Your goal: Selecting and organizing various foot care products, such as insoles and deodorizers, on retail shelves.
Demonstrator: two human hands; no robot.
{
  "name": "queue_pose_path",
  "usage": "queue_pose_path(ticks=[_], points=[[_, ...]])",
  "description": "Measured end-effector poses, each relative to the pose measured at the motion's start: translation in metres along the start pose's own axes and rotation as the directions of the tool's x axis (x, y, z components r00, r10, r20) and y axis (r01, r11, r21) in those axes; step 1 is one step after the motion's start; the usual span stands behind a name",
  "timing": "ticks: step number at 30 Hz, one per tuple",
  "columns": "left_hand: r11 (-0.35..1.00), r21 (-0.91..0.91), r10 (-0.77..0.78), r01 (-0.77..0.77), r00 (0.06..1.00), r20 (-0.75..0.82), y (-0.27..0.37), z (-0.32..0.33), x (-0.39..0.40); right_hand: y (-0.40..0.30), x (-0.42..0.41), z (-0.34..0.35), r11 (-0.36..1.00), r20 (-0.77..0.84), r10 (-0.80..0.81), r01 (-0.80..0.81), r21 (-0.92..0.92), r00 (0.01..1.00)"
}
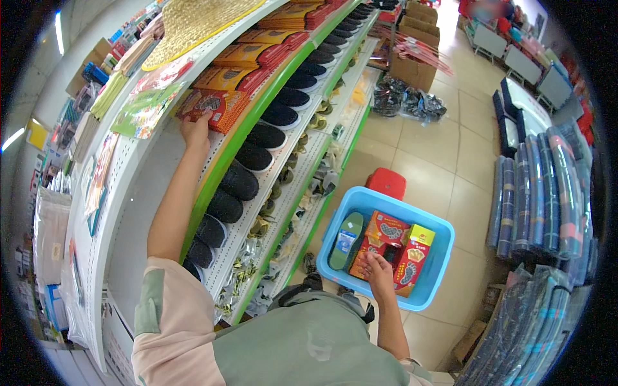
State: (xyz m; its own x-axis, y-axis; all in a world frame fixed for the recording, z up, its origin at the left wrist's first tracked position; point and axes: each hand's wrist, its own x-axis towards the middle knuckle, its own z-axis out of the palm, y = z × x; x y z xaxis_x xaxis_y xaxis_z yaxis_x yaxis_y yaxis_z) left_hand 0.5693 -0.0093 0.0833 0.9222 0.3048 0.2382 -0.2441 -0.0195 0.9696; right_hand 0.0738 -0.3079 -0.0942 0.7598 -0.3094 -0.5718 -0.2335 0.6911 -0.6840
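Note:
On the upper shelf, my left hand (197, 131) touches the near end of a stack of red packets with a footprint picture (215, 107); whether its fingers grip one is not plain. My right hand (377, 271) is over the near side of a light blue plastic tub (446, 260), its fingers partly curled. Inside the tub lie red footprint packets (386, 228), a red and yellow box (413, 263) and a green insole (348, 236) with a blue label. The right hand hides part of the packets below it.
Rows of black shoes (255, 157) line the shelf below the packets. A red stool (387, 182) stands behind the tub. Plastic-wrapped plaid rolls (524, 198) stand at right, with cartons (414, 70) and black bags (410, 99) farther along the tiled aisle. A straw hat (193, 29) lies on top.

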Motion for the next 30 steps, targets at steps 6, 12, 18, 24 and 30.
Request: queue_pose_path(ticks=[6, 12, 18, 24, 30], points=[[0.994, 0.039, -0.105, 0.105, 0.994, -0.009, -0.008, -0.015, 0.020, 0.002, -0.002, -0.008, 0.999, 0.014, -0.026, 0.026, 0.026, 1.000], [0.997, 0.035, -0.075, 0.076, 0.997, -0.009, -0.002, -0.013, 0.014, 0.006, -0.004, -0.018, 0.999, -0.006, -0.019, 0.020, 0.033, 1.000], [0.992, 0.116, -0.050, 0.047, 0.998, 0.022, 0.011, -0.010, 0.002, 0.008, -0.004, -0.020, 0.998, -0.012, -0.018, 0.019, 0.055, 1.000], [0.996, 0.082, -0.018, 0.019, 1.000, -0.010, 0.005, -0.014, 0.007, 0.010, 0.004, -0.019, 1.000, -0.002, -0.006, 0.006, 0.031, 1.000], [0.994, 0.106, 0.016, -0.022, 0.998, 0.058, -0.003, -0.022, 0.011, 0.009, 0.006, -0.019, 1.000, 0.004, -0.003, 0.003, 0.017, 1.000]])
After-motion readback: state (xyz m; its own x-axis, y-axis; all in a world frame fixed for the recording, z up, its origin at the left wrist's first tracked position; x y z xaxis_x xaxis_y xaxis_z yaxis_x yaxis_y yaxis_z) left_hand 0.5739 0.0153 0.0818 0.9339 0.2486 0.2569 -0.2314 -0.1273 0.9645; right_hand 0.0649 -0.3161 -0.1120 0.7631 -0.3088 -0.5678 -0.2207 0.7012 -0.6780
